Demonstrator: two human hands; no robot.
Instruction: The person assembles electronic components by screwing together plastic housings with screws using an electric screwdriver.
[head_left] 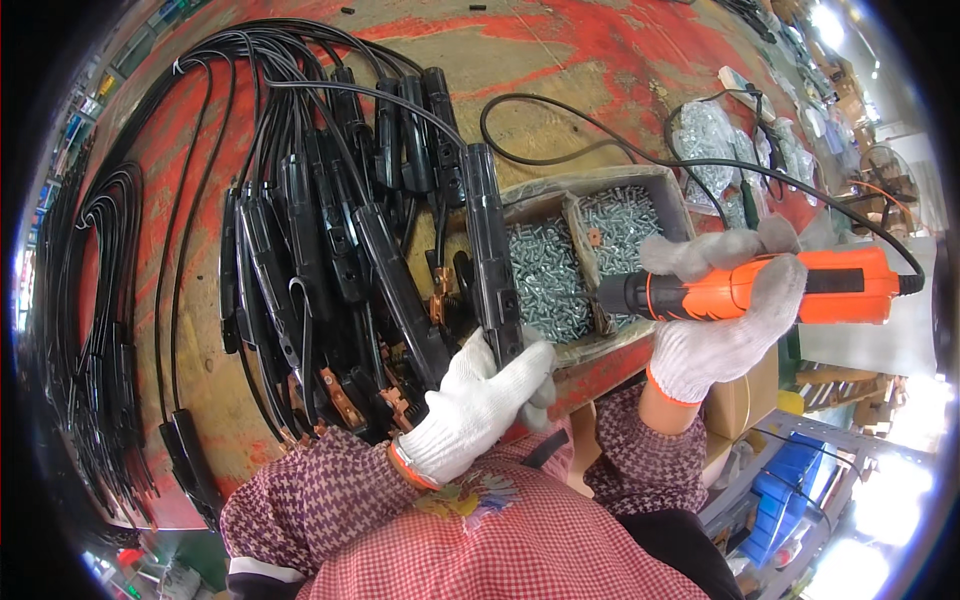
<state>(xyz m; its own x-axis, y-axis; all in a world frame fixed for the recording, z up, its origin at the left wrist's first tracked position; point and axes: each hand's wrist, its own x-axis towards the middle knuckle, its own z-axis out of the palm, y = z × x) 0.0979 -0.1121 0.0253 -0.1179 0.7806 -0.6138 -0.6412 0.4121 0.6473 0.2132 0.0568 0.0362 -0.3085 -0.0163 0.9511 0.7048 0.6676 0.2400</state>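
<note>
My left hand [470,405], in a white knit glove, is closed round the lower end of a black electrode holder [488,235]. A black cable runs from the holder's far end. My right hand [715,335], gloved the same way, grips an orange electric screwdriver [850,283] lying level, its dark nose pointing left. The bit reaches over a divided box [655,180] filled with small silver screws [545,275]. A copper-coloured piece [594,237] lies among the screws. To the left of my left hand, several similar black holders [305,215] are heaped, some with copper jaws showing.
A bundle of black cables [255,45] loops across the far left of the red, worn table [590,65]. Clear plastic bags [705,135] sit at the far right. The screwdriver's cord [745,163] trails over the table. A blue bin [785,495] stands low at the right.
</note>
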